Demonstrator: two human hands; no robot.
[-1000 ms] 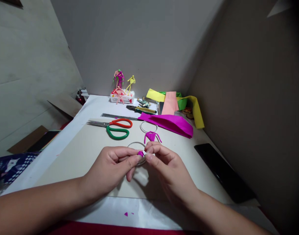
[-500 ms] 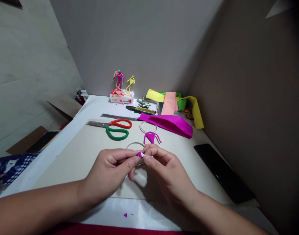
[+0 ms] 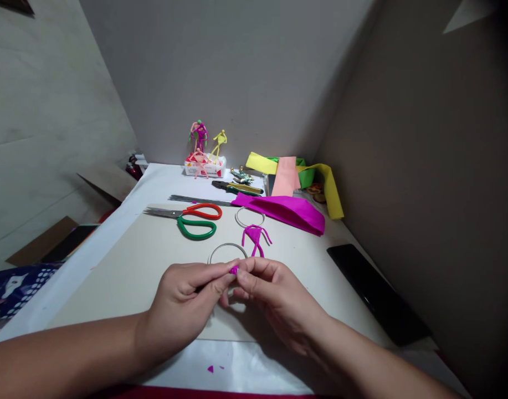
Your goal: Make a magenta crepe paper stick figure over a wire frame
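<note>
Together, the left hand [image 3: 182, 302] and right hand [image 3: 278, 299] pinch a small magenta paper scrap [image 3: 234, 270] between them

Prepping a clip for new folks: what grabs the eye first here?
The left hand and right hand at lower center come first, pinching a magenta paper scrap in front of a thin wire ring. Beyond them lies a vivid magenta paper fold, with red-and-green-handled scissors to its left. At the back, small twisted figures stand out against the wall.
</note>
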